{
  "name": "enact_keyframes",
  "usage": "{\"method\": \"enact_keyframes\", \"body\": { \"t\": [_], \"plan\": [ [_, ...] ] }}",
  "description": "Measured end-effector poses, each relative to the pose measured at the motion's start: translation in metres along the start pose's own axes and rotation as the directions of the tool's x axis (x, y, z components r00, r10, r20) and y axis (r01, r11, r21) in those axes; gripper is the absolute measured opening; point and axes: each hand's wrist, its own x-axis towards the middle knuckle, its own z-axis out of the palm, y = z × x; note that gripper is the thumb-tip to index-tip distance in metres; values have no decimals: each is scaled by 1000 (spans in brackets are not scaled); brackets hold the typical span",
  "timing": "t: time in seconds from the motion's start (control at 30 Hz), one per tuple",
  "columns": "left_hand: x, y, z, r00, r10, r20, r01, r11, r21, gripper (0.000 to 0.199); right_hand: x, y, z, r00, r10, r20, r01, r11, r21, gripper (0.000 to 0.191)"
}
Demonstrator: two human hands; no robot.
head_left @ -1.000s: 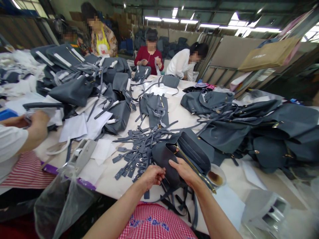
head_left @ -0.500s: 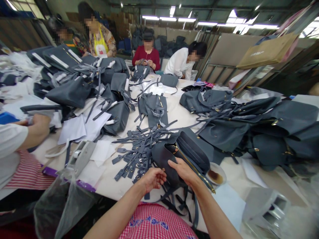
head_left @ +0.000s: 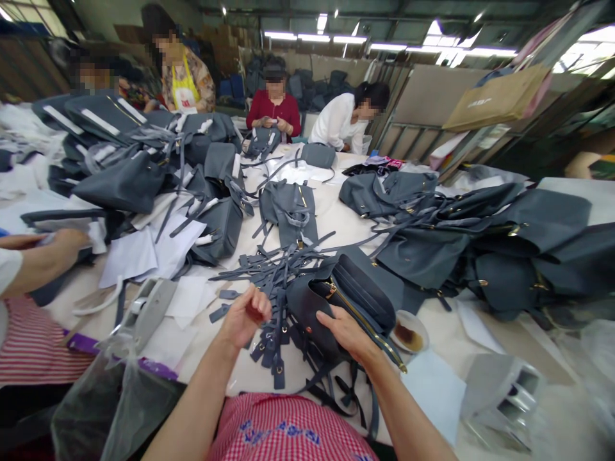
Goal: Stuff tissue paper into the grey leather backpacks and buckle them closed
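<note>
A dark blue-grey backpack (head_left: 314, 298) with a gold zipper lies unzipped in front of me, its dark inner pocket showing. My right hand (head_left: 348, 330) grips the near edge of its opening, thumb on top and the other fingers hidden. To its left, my left hand (head_left: 247, 314) hovers over a heap of matching straps (head_left: 278, 333) with metal eyelets. Its fingers are curled in, and whatever may be inside them is hidden. Thin dark straps (head_left: 346, 390) hang down below the bag near my checked apron (head_left: 288, 432).
Right of the backpack stands a small dish of brown liquid (head_left: 409, 333), near a grey tape dispenser (head_left: 504, 397). More backpacks pile up at right (head_left: 432, 250) and left (head_left: 120, 182). Another dispenser (head_left: 148, 314) sits at left, beside a co-worker's hands (head_left: 62, 250). Other people work across the table.
My left hand has moved left and up, away from the backpack to above the straps, and its fingers have curled in. My right hand keeps its grip on the bag.
</note>
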Motion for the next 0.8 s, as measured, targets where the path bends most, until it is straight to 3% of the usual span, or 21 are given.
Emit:
{"method": "enact_keyframes", "body": {
  "t": [0.07, 0.13, 0.2, 0.27, 0.4, 0.5, 0.57, 0.67, 0.8],
  "plan": [
    [6, 3, -22, 988, 107, -113, -90, 984, 152, 17, -2, -5, 0, 998, -58, -21, 56, 995, -87, 35],
    [9, -1, -32, 953, 243, -182, -176, 930, 323, 27, -5, -8, 1, 992, -113, -49, 102, 977, -188, 33],
    [10, -7, -29, 899, 415, -142, -280, 791, 544, 41, -10, -10, 4, 986, -152, -71, 126, 949, -290, 31],
    [10, -8, -16, 865, 502, -6, -377, 658, 652, 39, -17, -12, 10, 981, -176, -83, 130, 910, -393, 30],
    [16, 19, 28, 884, 421, 203, -455, 673, 584, 41, -31, -18, 23, 982, -184, -52, 121, 807, -578, 23],
    [34, 56, 65, 913, 299, 277, -407, 716, 568, 49, -36, -24, 29, 985, -174, -6, 126, 738, -663, 16],
    [51, 79, 90, 914, 299, 275, -403, 752, 522, 63, -39, -25, 29, 985, -172, 33, 146, 702, -697, 14],
    [80, 101, 123, 934, 185, 307, -277, 917, 288, 79, -44, -20, 28, 980, -170, 106, 194, 664, -722, 11],
    [108, 105, 153, 931, 62, 360, -133, 975, 177, 60, -53, -3, 27, 974, -177, 140, 223, 666, -712, 9]
  ]
}}
